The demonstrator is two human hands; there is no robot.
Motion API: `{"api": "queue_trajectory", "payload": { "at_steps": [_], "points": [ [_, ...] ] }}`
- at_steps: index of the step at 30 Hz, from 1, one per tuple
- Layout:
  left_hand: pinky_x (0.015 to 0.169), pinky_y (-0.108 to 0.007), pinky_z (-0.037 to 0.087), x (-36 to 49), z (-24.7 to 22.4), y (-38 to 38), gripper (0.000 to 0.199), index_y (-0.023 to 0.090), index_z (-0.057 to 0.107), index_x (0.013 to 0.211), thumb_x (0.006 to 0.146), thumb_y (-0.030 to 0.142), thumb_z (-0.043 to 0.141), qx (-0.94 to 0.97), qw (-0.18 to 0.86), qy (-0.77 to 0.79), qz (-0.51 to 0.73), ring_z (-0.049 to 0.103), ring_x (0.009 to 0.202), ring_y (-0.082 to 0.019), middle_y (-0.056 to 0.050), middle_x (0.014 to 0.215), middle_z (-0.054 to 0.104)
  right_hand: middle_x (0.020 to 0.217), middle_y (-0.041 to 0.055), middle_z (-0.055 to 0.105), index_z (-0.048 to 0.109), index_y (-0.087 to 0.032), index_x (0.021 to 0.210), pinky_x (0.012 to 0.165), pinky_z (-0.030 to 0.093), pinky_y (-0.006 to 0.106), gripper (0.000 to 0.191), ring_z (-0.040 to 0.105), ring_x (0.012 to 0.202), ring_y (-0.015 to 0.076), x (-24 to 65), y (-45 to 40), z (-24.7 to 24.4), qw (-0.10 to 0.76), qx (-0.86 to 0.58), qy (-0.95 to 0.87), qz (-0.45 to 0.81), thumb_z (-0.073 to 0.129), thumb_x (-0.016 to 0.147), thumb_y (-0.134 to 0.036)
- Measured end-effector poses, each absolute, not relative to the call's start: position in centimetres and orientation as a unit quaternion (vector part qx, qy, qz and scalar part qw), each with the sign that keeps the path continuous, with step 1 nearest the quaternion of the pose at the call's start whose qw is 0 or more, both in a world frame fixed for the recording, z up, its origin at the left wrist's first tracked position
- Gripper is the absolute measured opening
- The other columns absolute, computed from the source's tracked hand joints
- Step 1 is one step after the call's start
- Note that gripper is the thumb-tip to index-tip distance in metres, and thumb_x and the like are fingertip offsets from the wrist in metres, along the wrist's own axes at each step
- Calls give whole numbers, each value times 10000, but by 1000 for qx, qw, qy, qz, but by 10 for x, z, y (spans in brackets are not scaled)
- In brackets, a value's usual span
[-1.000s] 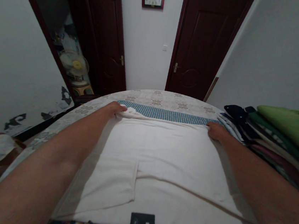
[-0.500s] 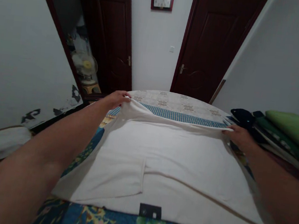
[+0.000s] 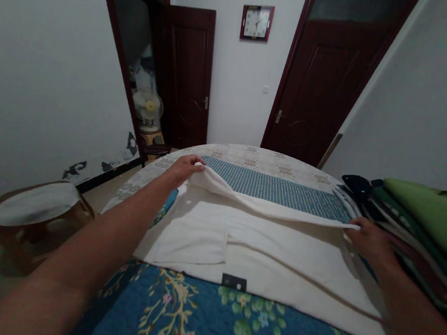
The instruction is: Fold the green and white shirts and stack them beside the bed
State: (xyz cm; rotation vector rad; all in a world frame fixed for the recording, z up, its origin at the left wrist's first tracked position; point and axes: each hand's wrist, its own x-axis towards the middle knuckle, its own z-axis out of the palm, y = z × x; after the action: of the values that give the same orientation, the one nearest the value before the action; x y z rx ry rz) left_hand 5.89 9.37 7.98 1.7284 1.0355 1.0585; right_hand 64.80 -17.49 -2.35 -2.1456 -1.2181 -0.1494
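A cream garment point(image 3: 272, 231), which looks like a long-sleeved top, is spread over the blue floral quilted cloth point(image 3: 191, 319). Folded panels that resemble sleeves lie across it, and a black label point(image 3: 234, 281) shows at its near edge. My left hand point(image 3: 188, 168) pinches the far left corner, holding it raised off the cloth. At the far right corner, my right hand point(image 3: 369, 240) grips the same far edge, its fingers partly hidden. Between both hands the edge runs slightly slack, folded toward me.
Folded clothes, with a green piece point(image 3: 422, 210) on top, are stacked at the right. Beneath the quilted cloth is a round table with a patterned cover point(image 3: 244, 154). A stool point(image 3: 38, 204) stands on the floor at left. Two dark red doors point(image 3: 189, 73) and a wall clock point(image 3: 257, 23) are beyond.
Both hands have drawn the garment's far edge toward me, exposing more of the striped cloth underside behind it. The view has tilted up and shows more of the stool.
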Motion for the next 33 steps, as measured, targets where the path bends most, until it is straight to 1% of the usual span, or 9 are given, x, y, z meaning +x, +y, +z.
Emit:
{"api": "queue_trajectory", "payload": {
  "at_steps": [3, 7, 12, 15, 17, 20, 25, 31, 33],
  "points": [
    [635, -282, 443, 42, 57, 64, 299, 192, 742, 910, 678, 380, 725, 736, 355, 442, 370, 597, 701, -182, 6, 747, 671, 688, 70, 687, 695, -282, 851, 606, 428, 371, 98, 658, 628, 277, 636, -192, -32, 308, -840, -444, -38, 657, 778, -337],
    [763, -329, 523, 22, 27, 36, 269, 186, 763, 903, 697, 332, 669, 778, 278, 495, 271, 695, 869, -248, -51, 911, 767, 799, 92, 731, 709, -251, 862, 669, 444, 373, 148, 700, 754, 294, 613, -206, -48, 233, -850, -468, -62, 587, 780, -235],
    [981, -358, 526, 28, 17, 27, 477, 167, 747, 1216, 864, 484, 689, 762, 181, 563, 264, 718, 1157, -300, -146, 1276, 772, 1046, 147, 785, 757, -193, 1014, 871, 483, 366, 267, 718, 1009, 298, 594, -211, -53, 161, -849, -488, -123, 591, 807, -177],
    [978, -345, 518, 46, 22, 27, 625, 174, 679, 1396, 914, 571, 691, 755, 148, 602, 212, 724, 1193, -303, -163, 1326, 766, 1086, 159, 787, 762, -166, 1093, 955, 482, 372, 299, 718, 1071, 300, 586, -210, -53, 150, -843, -496, -144, 573, 862, -182],
    [941, -335, 520, 58, 21, 27, 659, 169, 652, 1441, 912, 558, 714, 757, 141, 614, 177, 734, 1182, -304, -176, 1327, 768, 1088, 160, 783, 769, -155, 1108, 986, 476, 375, 299, 715, 1093, 298, 581, -210, -54, 135, -838, -506, -152, 564, 892, -188],
    [939, -342, 513, 72, 14, 27, 574, 162, 697, 1367, 842, 377, 787, 767, 131, 610, 148, 722, 1218, -327, -198, 1348, 757, 1096, 163, 774, 784, -153, 1108, 1003, 466, 373, 291, 704, 1105, 291, 575, -212, -57, 112, -834, -519, -153, 546, 953, -213],
    [970, -350, 486, 74, 4, 28, 363, 168, 744, 1210, 856, 201, 668, 789, 126, 579, 164, 706, 1195, -305, -170, 1293, 768, 1127, 161, 764, 790, -148, 1154, 1012, 448, 379, 294, 676, 1082, 286, 570, -217, -53, 112, -847, -494, -159, 555, 988, -210],
    [874, -334, 480, 57, 33, 21, 87, 217, 649, 839, 756, 239, 635, 837, 129, 466, 257, 659, 978, -262, -74, 978, 728, 1147, 170, 754, 779, -138, 1129, 1030, 431, 393, 287, 649, 1101, 304, 566, -218, -46, 131, -846, -489, -170, 543, 966, -161],
    [839, -323, 477, 48, 47, 10, 118, 233, 627, 811, 727, 303, 669, 863, 177, 414, 230, 647, 934, -254, -44, 928, 705, 1122, 160, 753, 768, -143, 1106, 1056, 412, 389, 276, 648, 1101, 296, 565, -219, -46, 132, -844, -492, -171, 539, 952, -138]
  ]
}}
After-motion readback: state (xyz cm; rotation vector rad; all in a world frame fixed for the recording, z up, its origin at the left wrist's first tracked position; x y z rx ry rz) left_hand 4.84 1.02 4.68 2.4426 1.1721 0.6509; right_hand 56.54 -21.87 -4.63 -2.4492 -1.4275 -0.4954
